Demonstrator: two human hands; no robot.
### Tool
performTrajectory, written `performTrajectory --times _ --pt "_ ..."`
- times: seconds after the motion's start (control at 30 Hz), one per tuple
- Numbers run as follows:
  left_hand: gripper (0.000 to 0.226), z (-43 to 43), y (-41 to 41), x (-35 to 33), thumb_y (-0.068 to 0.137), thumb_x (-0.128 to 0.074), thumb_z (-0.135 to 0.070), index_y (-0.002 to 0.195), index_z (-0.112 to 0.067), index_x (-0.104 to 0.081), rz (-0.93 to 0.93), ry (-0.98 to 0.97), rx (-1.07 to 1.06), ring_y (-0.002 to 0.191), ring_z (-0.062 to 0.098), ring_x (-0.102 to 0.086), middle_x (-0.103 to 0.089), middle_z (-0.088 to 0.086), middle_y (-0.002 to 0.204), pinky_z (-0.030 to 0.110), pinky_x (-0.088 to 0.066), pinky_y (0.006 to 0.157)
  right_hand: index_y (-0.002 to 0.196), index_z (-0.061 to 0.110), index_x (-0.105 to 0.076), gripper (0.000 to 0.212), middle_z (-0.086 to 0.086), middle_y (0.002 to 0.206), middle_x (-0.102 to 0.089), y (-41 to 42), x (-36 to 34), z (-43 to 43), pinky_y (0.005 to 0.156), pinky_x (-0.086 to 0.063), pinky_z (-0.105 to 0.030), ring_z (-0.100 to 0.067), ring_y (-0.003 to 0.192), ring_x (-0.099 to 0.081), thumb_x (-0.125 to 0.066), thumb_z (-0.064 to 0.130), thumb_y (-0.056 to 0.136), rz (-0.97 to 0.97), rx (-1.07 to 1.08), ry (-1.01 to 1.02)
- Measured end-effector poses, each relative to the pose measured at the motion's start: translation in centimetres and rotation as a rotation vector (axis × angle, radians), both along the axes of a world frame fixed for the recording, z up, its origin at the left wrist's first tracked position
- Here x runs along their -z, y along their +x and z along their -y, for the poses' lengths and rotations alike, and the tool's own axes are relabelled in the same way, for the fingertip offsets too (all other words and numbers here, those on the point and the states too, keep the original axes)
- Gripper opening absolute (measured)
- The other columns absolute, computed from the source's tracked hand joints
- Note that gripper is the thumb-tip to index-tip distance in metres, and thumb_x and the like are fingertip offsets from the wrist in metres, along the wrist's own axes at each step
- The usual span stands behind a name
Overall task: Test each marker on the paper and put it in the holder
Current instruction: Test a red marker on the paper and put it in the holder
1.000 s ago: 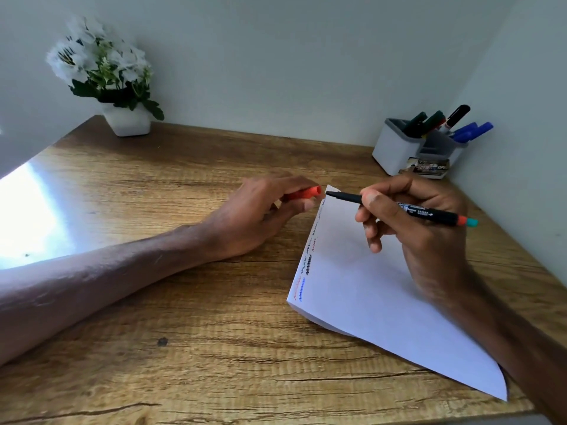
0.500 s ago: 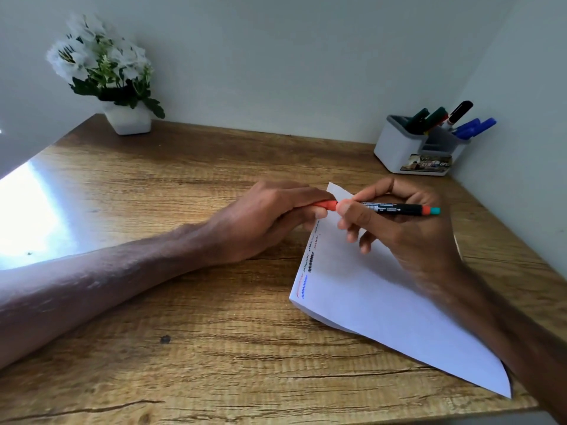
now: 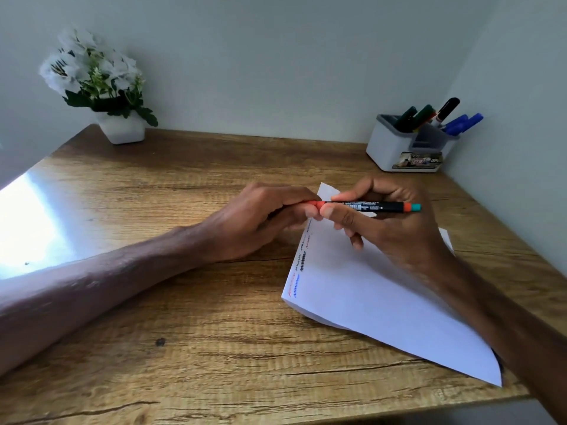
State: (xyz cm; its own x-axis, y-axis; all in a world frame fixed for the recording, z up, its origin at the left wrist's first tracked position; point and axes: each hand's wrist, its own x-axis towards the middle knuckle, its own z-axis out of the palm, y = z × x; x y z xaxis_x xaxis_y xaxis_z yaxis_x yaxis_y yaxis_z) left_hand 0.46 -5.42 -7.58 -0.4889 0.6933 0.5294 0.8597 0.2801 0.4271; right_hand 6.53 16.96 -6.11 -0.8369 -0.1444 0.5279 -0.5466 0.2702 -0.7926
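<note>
Black marker in left hand, right hand; holder: perhaps five.

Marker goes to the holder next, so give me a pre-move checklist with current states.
1. Orange cap seated on black marker barrel: cannot tell, they meet end to end.
2. Right hand grips barrel: ok.
3. Left hand released from cap: not ok, it pinches it.
4. White and grey plastic holder upright: ok.
5. Free slot in holder: cannot tell.
6. This marker's test mark on white paper sheet: cannot tell.
</note>
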Motion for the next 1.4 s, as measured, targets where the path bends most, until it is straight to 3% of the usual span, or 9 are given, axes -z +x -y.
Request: performTrajectory --times 0.17,0.23,0.33,0.43,0.57,0.77,1.0,1.17,1.4 --pt "0.024 0.0 -0.1 -0.4 0.098 -0.063 -0.030 0.114 -0.016 -0.075 0.256 0.283 -0.086 0.062 0.002 -0.059 -0.074 -0.004 0.080 0.024 -0.045 0.056 0.100 0.007 -0.079 0.016 -0.009 0.083 -0.079 0.1 -1.0 -1.3 0.055 -0.060 -0.033 -0.025 0.070 -0.072 -0.074 0.018 0.088 0.036 0.079 -0.119" --pt "0.023 0.0 -0.3 -0.6 0.095 -0.066 -0.031 0.109 -0.018 -0.077 0.319 0.387 -0.086 0.059 0.036 -0.056 -0.076 0.002 0.081 0.045 -0.045 0.049 0.097 0.014 -0.080 0.010 -0.008 0.083 -0.079 0.1 -1.1 -2.1 0.059 -0.061 -0.035 -0.027 0.074 -0.072 -0.075 0.016 0.089 0.036 0.137 -0.146" --pt "0.017 -0.6 -0.4 -1.0 0.093 -0.070 -0.028 0.103 -0.018 -0.079 0.364 0.490 -0.055 0.061 0.051 -0.050 -0.076 0.007 0.081 0.053 -0.040 0.048 0.098 0.018 -0.082 0.010 0.006 0.088 -0.081 -0.1 -1.0 -3.1 0.068 -0.063 -0.035 -0.018 0.080 -0.075 -0.080 0.017 0.088 -0.074 0.264 0.063" --pt "0.012 -2.1 -0.3 -1.7 0.091 -0.073 -0.023 0.096 -0.014 -0.080 0.399 0.567 -0.048 0.057 0.048 -0.046 -0.075 0.010 0.077 0.048 -0.036 0.045 0.104 0.026 -0.082 0.017 0.020 0.093 -0.077 -0.3 -0.7 -3.5 0.073 -0.060 -0.034 -0.008 0.086 -0.073 -0.081 0.026 0.088 -0.174 0.344 0.291" --pt "0.016 -5.1 -0.3 -2.4 0.090 -0.074 -0.027 0.092 -0.012 -0.080 0.440 0.575 -0.011 0.057 0.010 -0.059 -0.076 0.004 0.076 0.025 -0.043 0.049 0.114 0.028 -0.078 0.022 0.020 0.097 -0.076 -0.5 -1.1 -3.4 0.073 -0.048 -0.021 -0.001 0.088 -0.067 -0.076 0.030 0.092 -0.231 0.322 0.423" --pt "0.029 -8.7 -2.3 -3.5 0.102 -0.057 -0.043 0.101 -0.018 -0.071 0.350 0.357 -0.030 0.075 0.021 -0.065 -0.074 -0.002 0.091 0.043 -0.053 0.068 0.120 0.018 -0.069 0.022 0.003 0.101 -0.075 -2.3 -3.0 -6.0 0.080 -0.059 -0.022 -0.009 0.090 -0.073 -0.067 0.013 0.099 -0.214 0.472 0.340" --pt "0.031 -11.3 -4.5 -4.3 0.094 -0.069 -0.041 0.123 -0.029 -0.070 0.019 -0.384 -0.031 0.104 -0.006 -0.054 -0.065 -0.018 0.124 0.002 -0.039 0.077 0.145 0.027 -0.044 0.067 -0.006 0.105 -0.073 -7.2 -8.3 -11.2 0.081 -0.061 -0.022 -0.009 0.089 -0.075 -0.066 -0.007 0.091 -0.339 0.677 0.104" --pt "0.038 -13.0 -5.1 -3.9 0.097 -0.066 -0.042 0.133 -0.029 -0.065 0.049 -0.532 0.061 0.101 -0.008 -0.044 -0.060 -0.015 0.133 -0.001 -0.033 0.077 0.159 0.019 -0.028 0.090 -0.005 0.158 -0.043 -10.4 -11.1 -14.9 0.083 -0.062 -0.025 -0.012 0.096 -0.072 -0.060 -0.020 0.084 -0.524 0.761 0.100" --pt "0.043 -13.1 -5.0 -3.5 0.097 -0.063 -0.047 0.138 -0.034 -0.060 0.053 -0.538 0.060 0.125 0.002 -0.048 -0.056 -0.017 0.140 0.019 -0.039 0.100 0.140 0.016 -0.046 0.049 -0.009 0.095 -0.077 -13.0 -9.5 -17.0 0.088 -0.063 -0.044 -0.014 0.088 -0.077 -0.061 -0.001 0.097 -0.457 0.817 0.014"
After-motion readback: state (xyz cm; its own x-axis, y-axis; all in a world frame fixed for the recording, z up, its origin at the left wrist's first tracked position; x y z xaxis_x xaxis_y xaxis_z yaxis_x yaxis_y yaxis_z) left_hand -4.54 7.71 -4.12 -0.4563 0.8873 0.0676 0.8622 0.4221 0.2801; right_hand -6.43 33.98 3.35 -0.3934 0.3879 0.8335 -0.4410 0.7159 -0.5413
